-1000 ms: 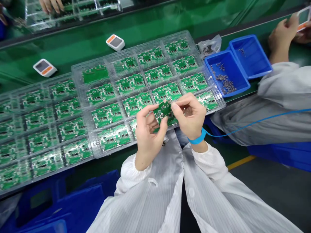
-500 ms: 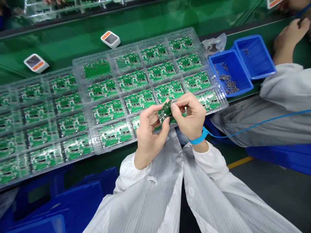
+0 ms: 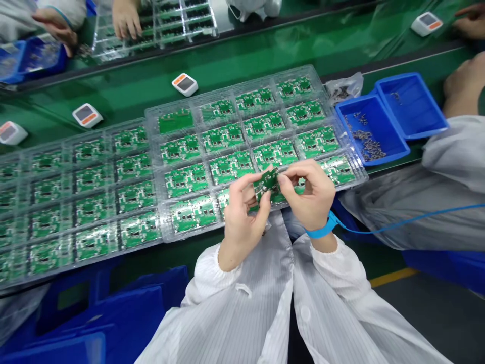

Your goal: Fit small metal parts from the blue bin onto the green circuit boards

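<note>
As left hand [image 3: 242,220], right hand [image 3: 308,192] pinch circuit board [image 3: 266,184], print illegible

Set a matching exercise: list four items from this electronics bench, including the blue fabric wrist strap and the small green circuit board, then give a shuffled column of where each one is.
Items:
1. blue wrist strap
2. green circuit board
3. small metal parts
4. white-and-orange device

Places:
A. on the green workbench
B. around the right wrist
C. in the blue plastic tray
D. between the left hand and right hand

Pairs: 1-B, 2-D, 3-C, 4-A
</note>
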A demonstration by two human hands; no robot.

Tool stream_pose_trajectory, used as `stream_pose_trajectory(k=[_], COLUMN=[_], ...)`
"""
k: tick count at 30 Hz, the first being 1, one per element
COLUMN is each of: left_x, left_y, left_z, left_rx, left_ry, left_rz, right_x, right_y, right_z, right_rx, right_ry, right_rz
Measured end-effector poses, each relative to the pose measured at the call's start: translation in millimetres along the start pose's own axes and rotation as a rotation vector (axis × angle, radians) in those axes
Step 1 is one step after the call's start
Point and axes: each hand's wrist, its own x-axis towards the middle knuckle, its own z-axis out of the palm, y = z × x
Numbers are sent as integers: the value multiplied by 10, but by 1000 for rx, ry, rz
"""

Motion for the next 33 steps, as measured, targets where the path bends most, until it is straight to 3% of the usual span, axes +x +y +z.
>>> stream_pose_trajectory(k=[5, 8, 11, 15, 18, 20, 24, 27, 30, 33], left_x=[-7, 72, 249, 656, 1122, 1504, 2263, 2629, 2753, 2722], left_y=[-27, 13, 110, 207, 110, -52, -437, -625, -684, -667], left_z=[-2, -138, -482, -1132, -1509, -1629, -1595, -1490, -1439, -1441], left_rx=[30, 59, 187, 406, 476, 499, 626, 847, 969, 1028], left_ry=[15, 25, 71, 92, 24, -41, -54, -108, -195, -275], left_rz=[43, 29, 67, 81, 37, 4, -136, -202, -163, -43], right_x=[-11, -17, -26, -89, -184, -248, -335, -402, -523, -687], right_y=[-13, -3, 20, 45, 48, 43, 32, 57, 132, 235], right_z=[70, 59, -54, -294, -410, -439, -504, -660, -886, -1086], right_rx=[4, 102, 135, 72, 30, 21, 3, -41, -118, -193], right_ry=[-21, -102, -173, -170, -154, -159, -163, -132, -67, -1], right_rz=[3, 4, 11, -1, 16, 10, -33, -32, 13, 78])
